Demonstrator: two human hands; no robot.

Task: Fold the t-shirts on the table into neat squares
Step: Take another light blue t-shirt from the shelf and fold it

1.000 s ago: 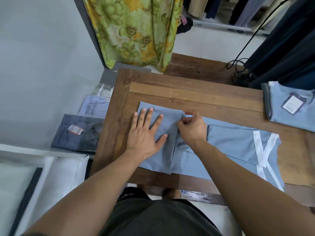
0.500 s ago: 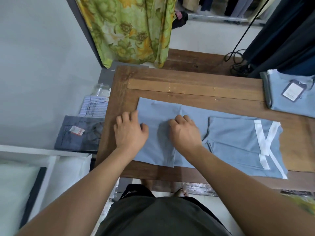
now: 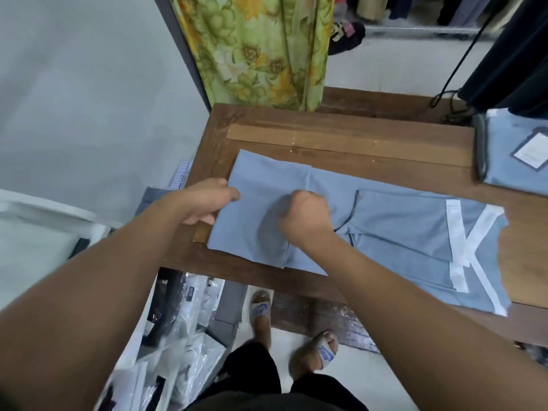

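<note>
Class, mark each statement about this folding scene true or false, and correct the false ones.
1. The left hand grips the left edge of the blue t-shirt. True.
2. The right hand hangs off the table. False: it lies curled on the blue t-shirt.
3. A folded shirt with a tag lies at the table's far right. True.
4. The hanging cloth is plain red. False: it is green and yellow floral.

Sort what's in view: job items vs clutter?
Job: blue t-shirt on the table, gripped by left hand and right hand; folded t-shirt with tag.
Clutter: floral curtain, dark hanging garments, plastic-wrapped packs on the floor.
</note>
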